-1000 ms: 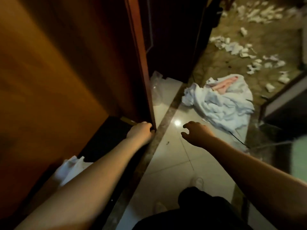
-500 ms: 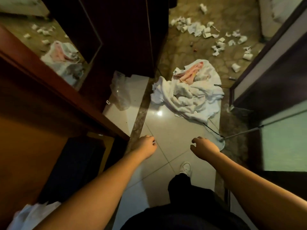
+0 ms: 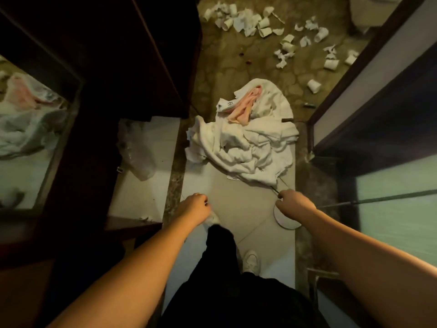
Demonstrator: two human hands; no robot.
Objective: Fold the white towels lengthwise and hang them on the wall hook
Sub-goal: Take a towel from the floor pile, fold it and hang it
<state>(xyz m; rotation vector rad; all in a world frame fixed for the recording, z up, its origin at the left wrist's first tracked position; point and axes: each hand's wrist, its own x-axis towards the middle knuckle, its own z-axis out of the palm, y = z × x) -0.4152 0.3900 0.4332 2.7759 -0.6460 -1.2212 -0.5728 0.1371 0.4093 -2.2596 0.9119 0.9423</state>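
White towels [image 3: 243, 147] lie in a crumpled heap on the tile floor [image 3: 227, 204] ahead, w/ a pink cloth [image 3: 243, 107] on top, untouched. Left hand [image 3: 194, 207] hangs above floor, fingers loosely curled, holding nothing. Right hand [image 3: 293, 204] same, curled; can't tell if it grips anything. Paper scraps [image 3: 267, 22] lie well beyond the heap.

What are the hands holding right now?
Nothing that can be seen. The left hand and right hand hang loosely curled above the floor, short of the pile of white towels. No grip on a towel yet.
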